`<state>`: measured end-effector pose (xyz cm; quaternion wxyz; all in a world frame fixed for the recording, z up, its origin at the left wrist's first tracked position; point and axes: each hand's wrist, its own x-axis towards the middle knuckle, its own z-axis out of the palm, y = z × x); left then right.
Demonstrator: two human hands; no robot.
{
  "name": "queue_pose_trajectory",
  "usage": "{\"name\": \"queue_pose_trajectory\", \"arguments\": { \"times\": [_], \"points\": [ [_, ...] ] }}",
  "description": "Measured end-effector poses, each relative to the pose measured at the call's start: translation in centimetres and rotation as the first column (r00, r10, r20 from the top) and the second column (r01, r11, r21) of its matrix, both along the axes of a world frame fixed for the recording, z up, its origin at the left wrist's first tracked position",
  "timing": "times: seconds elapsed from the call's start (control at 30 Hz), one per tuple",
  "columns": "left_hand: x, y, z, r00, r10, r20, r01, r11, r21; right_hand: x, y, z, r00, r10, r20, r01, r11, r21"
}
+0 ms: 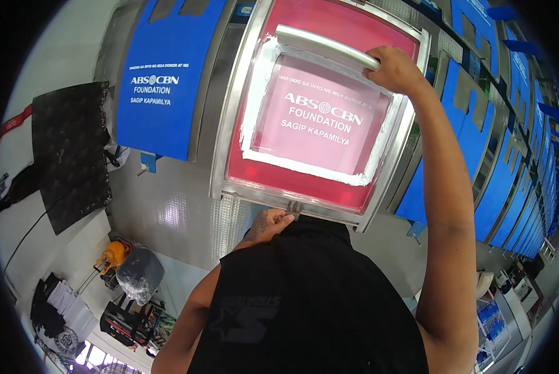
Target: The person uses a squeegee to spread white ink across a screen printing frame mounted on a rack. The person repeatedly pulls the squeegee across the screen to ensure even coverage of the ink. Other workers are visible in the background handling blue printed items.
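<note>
With right hand (396, 67) curled round the squeegee (326, 47) and left hand (273, 221) pinching the screen frame (229, 124) clamp (294, 207), best pulled evenly, frame steady.

Left of the printing screen frame (320, 106), a strip of bare worktop (161, 206) is left open; beyond it lies a blue bag (167, 75). To the frame's right, passage is blocked by a row of blue bags (497, 181).

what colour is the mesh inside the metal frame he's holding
Pink-red, with a paler pink centre edged in white, on the screen frame; seen in the head view.
</note>
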<state>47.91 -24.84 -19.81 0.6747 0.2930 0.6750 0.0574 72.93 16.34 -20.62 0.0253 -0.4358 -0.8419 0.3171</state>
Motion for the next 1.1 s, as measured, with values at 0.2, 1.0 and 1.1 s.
{"name": "queue_pose_trajectory", "arguments": {
  "times": [0.2,1.0,1.1],
  "points": [
    [0.9,-0.6,1.3,0.990,-0.092,-0.112,0.108,0.983,0.151,-0.9,-6.3,2.1,0.992,-0.083,0.091,0.083,0.997,0.007],
    [-5.3,6.1,0.7,0.475,0.473,-0.742,0.677,0.343,0.651,10.6,-19.3,-1.5,0.443,-0.887,-0.130,0.518,0.371,-0.771],
    [-10.7,8.0,-0.5,0.429,0.543,-0.722,0.276,0.682,0.677,11.0,-19.4,-5.0,0.398,-0.914,-0.083,0.349,0.235,-0.907]
  ]
}}
